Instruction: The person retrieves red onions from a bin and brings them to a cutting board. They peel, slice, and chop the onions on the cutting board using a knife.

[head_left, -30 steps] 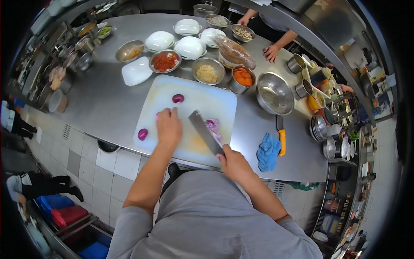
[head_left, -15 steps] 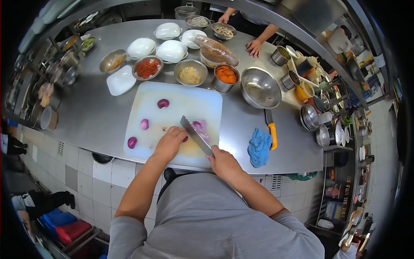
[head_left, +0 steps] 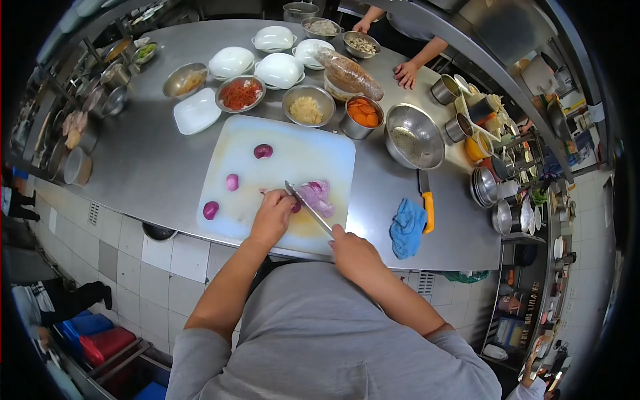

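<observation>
In my right hand (head_left: 355, 253) is the handle of a knife (head_left: 311, 211), its blade slanting up and left over a white cutting board (head_left: 230, 143). My left hand (head_left: 271, 217) has its fingers curled down on a piece of red onion (head_left: 296, 207), right against the blade. Cut red onion (head_left: 317, 193) lies in a loose pile just right of the blade. Elsewhere on the board are a dark red onion piece (head_left: 263, 151), a smaller peeled-looking one (head_left: 232, 181) and another onion piece (head_left: 211, 210) near the left edge.
Beyond the board stand bowls of red shreds (head_left: 240, 95), chopped pale pieces (head_left: 307, 110) and orange slices (head_left: 363, 115). To the right are a steel bowl (head_left: 415, 137), a blue cloth (head_left: 408, 229) and an orange-handled knife (head_left: 428, 210). Another person's hand (head_left: 405, 75) rests on the far edge.
The knife blade, seen broadside before, now stands more upright beside my left fingers. The whole view has shifted slightly, with the board appearing further right and higher.
</observation>
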The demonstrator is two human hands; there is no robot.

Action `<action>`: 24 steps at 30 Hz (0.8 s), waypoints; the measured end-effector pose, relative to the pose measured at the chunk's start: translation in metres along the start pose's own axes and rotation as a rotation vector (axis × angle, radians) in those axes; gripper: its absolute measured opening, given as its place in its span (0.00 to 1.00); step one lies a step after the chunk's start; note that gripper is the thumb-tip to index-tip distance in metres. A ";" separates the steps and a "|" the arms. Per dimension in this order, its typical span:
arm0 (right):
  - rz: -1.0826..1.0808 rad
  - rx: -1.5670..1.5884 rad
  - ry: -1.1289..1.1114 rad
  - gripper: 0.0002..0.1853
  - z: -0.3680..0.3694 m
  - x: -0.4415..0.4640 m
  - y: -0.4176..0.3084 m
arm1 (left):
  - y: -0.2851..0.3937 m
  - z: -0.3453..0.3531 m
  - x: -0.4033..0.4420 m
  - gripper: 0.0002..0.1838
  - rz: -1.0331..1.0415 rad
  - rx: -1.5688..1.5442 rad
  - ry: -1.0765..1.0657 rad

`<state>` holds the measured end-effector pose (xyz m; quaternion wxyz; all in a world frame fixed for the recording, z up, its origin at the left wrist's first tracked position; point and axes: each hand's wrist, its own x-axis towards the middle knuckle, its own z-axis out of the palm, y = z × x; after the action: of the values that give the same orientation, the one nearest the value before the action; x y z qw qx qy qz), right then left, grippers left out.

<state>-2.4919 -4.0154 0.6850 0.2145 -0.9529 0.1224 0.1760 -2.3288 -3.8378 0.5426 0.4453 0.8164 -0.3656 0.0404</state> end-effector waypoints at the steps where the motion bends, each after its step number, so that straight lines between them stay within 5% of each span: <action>1: 0.003 0.000 0.000 0.13 0.005 0.005 0.001 | 0.000 0.001 -0.001 0.12 -0.004 -0.011 0.009; 24: 0.056 0.030 -0.028 0.13 -0.004 0.001 -0.013 | -0.005 0.000 0.002 0.13 0.087 0.008 0.082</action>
<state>-2.4860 -4.0061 0.6928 0.2254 -0.9432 0.1488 0.1934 -2.3241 -3.8376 0.5402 0.4543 0.7992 -0.3819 0.0943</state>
